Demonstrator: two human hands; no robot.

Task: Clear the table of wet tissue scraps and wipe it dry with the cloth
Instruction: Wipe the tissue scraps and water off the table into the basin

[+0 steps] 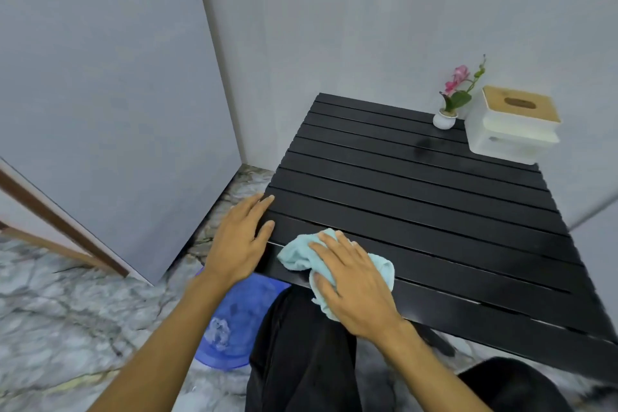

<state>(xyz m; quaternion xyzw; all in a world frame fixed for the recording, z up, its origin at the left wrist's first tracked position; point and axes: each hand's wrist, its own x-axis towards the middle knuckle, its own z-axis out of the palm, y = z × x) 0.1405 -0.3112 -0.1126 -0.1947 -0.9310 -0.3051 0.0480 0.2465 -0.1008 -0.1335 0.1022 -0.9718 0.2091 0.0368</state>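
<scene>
A low black slatted table [418,197] fills the right half of the view. My right hand [351,278] presses flat on a light blue cloth [297,252], bunched at the table's near left corner. My left hand [239,237] rests open on the table's left edge, fingers spread, holding nothing. A dull damp patch [423,145] shows on the slats toward the far side. Below the table's left corner a blue bin [234,321] stands on the floor with white tissue scraps [219,333] inside.
A small white pot with a pink flower [448,110] and a white tissue box with a wooden lid [511,125] stand at the table's far right corner. Grey walls close the left and back. My black-trousered knees [301,354] sit under the near edge.
</scene>
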